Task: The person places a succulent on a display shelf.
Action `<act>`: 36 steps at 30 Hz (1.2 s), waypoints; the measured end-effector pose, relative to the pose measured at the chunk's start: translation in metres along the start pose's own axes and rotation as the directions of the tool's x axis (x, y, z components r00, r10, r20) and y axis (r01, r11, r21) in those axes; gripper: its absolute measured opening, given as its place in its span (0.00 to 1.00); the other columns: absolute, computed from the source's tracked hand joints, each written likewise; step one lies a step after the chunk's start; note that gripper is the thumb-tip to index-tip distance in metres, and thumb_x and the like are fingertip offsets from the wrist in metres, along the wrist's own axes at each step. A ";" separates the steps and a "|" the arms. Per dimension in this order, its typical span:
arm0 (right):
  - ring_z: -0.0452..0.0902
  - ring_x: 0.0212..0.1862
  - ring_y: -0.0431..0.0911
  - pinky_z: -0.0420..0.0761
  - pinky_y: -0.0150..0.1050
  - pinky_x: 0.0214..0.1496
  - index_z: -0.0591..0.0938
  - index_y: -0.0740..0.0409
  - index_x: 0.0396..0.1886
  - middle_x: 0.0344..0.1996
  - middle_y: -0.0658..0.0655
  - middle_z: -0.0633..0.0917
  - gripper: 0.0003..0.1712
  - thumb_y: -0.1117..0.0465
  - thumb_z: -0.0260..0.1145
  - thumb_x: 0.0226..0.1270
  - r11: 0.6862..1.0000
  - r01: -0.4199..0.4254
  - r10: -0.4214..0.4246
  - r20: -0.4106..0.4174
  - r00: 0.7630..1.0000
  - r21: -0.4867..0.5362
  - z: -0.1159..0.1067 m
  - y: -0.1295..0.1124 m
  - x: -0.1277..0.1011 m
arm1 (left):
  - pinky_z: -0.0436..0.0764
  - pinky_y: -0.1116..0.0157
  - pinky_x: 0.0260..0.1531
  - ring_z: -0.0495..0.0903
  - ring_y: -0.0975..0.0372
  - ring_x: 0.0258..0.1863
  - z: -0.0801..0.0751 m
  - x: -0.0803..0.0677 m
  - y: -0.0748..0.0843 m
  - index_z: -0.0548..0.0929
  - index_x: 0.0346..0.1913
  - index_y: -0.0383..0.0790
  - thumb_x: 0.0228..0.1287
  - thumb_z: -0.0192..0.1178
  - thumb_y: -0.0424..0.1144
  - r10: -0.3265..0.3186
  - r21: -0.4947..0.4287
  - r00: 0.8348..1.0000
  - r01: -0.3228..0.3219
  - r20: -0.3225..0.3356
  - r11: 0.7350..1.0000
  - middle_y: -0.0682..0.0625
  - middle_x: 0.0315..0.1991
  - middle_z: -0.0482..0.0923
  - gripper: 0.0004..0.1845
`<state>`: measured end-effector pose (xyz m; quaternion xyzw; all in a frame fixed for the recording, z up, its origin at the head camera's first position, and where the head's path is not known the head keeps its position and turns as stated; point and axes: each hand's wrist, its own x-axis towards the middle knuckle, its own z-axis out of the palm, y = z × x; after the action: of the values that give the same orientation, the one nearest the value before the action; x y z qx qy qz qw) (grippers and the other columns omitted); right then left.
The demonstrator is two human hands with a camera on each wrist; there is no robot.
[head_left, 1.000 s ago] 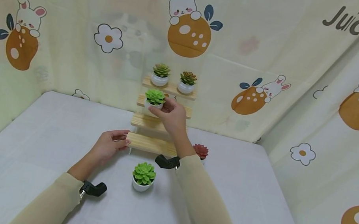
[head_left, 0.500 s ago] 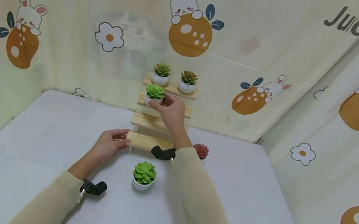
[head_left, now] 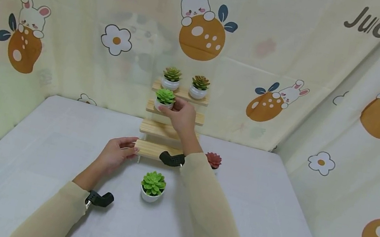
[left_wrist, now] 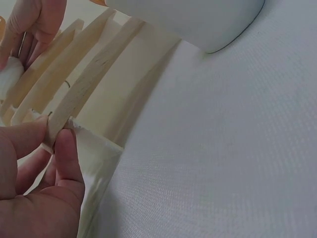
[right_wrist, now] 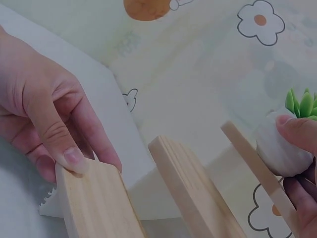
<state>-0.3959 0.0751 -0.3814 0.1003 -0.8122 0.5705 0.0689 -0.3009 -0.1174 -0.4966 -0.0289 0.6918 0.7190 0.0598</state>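
Observation:
A stepped wooden shelf stand with white sides stands at the back of the table. My left hand pinches the left end of its lowest board between thumb and fingers. Higher up, my right hand holds a bright green potted succulent by its white pot, at the left part of the second board from the top. Two more potted succulents sit on the top board: a green one at left and a brownish one at right.
Another bright green potted succulent stands on the white table in front of the stand. A red succulent is to the right of it, partly behind the right sleeve. A printed curtain hangs behind.
The right hand has lifted the green succulent slightly and then kept it nearly still over the second board, the forearm shifting a little left. The left hand keeps its hold.

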 end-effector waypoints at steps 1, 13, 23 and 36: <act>0.87 0.51 0.44 0.89 0.35 0.51 0.86 0.54 0.58 0.51 0.55 0.89 0.30 0.53 0.82 0.56 1.000 0.000 0.000 0.000 1.000 -0.001 0.000 -0.001 0.000 | 0.88 0.72 0.45 0.80 0.65 0.43 0.000 0.000 0.000 0.71 0.71 0.28 0.72 0.60 0.26 0.001 0.003 1.000 -0.001 0.001 1.000 0.40 0.54 0.75 0.27; 0.87 0.52 0.46 0.89 0.38 0.53 0.86 0.56 0.58 0.51 0.56 0.89 0.29 0.54 0.81 0.57 1.000 0.018 -0.018 0.006 1.000 -0.018 -0.001 -0.003 0.002 | 0.88 0.73 0.43 0.80 0.66 0.42 0.000 -0.002 0.001 0.71 0.71 0.27 0.71 0.60 0.25 0.000 -0.016 1.000 0.000 -0.010 1.000 0.41 0.52 0.75 0.27; 0.86 0.52 0.44 0.89 0.37 0.53 0.86 0.54 0.57 0.51 0.55 0.89 0.27 0.53 0.80 0.58 1.000 0.003 -0.003 0.014 1.000 -0.011 -0.001 -0.004 0.002 | 0.88 0.72 0.43 0.80 0.67 0.40 0.002 -0.002 0.002 0.71 0.71 0.26 0.71 0.60 0.24 -0.003 -0.032 1.000 0.003 -0.012 0.999 0.42 0.51 0.75 0.27; 0.85 0.56 0.45 0.88 0.38 0.57 0.85 0.54 0.60 0.54 0.55 0.88 0.29 0.52 0.79 0.59 1.000 -0.008 0.008 0.031 0.999 -0.014 -0.002 -0.003 0.002 | 0.88 0.72 0.43 0.80 0.66 0.41 0.002 -0.003 0.003 0.72 0.71 0.27 0.71 0.60 0.25 -0.001 -0.004 1.000 0.001 -0.016 1.000 0.40 0.53 0.76 0.26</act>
<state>-0.3968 0.0758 -0.3780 0.1055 -0.8177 0.5633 0.0546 -0.2978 -0.1157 -0.4933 -0.0350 0.6909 0.7201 0.0545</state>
